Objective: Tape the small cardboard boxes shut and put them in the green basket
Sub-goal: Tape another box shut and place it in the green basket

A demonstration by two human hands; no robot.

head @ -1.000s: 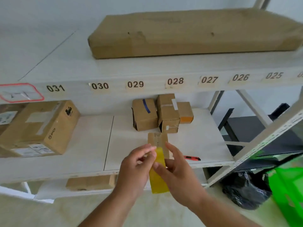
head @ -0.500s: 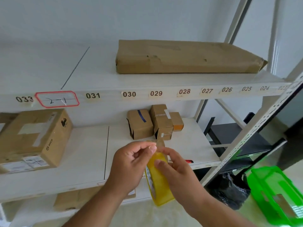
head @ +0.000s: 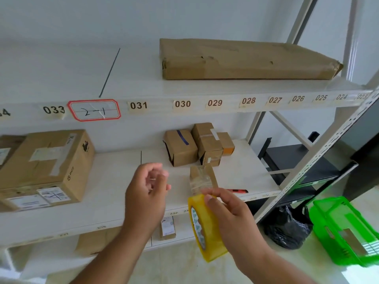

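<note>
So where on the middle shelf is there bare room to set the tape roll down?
Bare board lies between the large box and the small boxes, and right of them toward the upright. Crowded: by the front box and cutter.

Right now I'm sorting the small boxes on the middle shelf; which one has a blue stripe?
The leftmost small box of the cluster under labels 030 and 029. A dark blue stripe crosses its top; the taller box beside it shows pale tape, and the rightmost has an orange face.

middle shelf [head: 114,181]: small cardboard boxes [head: 202,144], large box [head: 44,169], red cutter [head: 239,190] | top shelf [head: 143,83]: long package [head: 244,59] | floor [head: 256,263]: green basket [head: 346,230]
</note>
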